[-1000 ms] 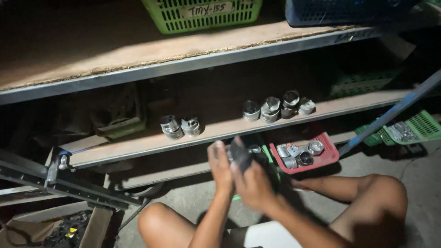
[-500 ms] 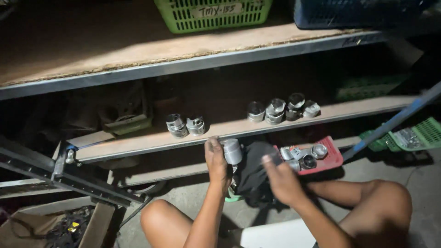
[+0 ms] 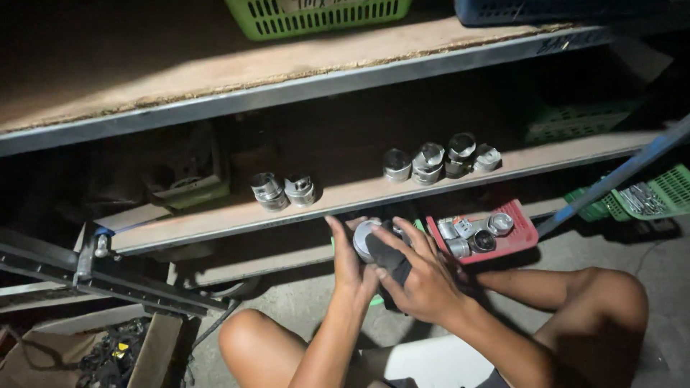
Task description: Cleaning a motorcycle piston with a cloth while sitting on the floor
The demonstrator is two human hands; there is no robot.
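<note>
At the lower centre of the frame, the left hand (image 3: pixel 350 267) cups a round, silvery metal part (image 3: pixel 364 239) from the left, fingers curled around its side. The right hand (image 3: pixel 424 276) presses a dark cloth (image 3: pixel 394 264) against the same part, fingers spread over the cloth and closed on it. Both hands meet just below the edge of a low wooden shelf (image 3: pixel 215 224).

On that shelf, left of centre, stand 2 similar metal parts (image 3: pixel 284 191) side by side; further right sits a cluster of 4 more (image 3: pixel 440 161). Just right of the hands, a red tray (image 3: pixel 519 233) holds several more metal pieces. A green basket (image 3: pixel 316 14) rests on the upper shelf at the top of the frame, and another green basket (image 3: pixel 665 190) lies at the right edge. The person's bare knees show at the bottom.
</note>
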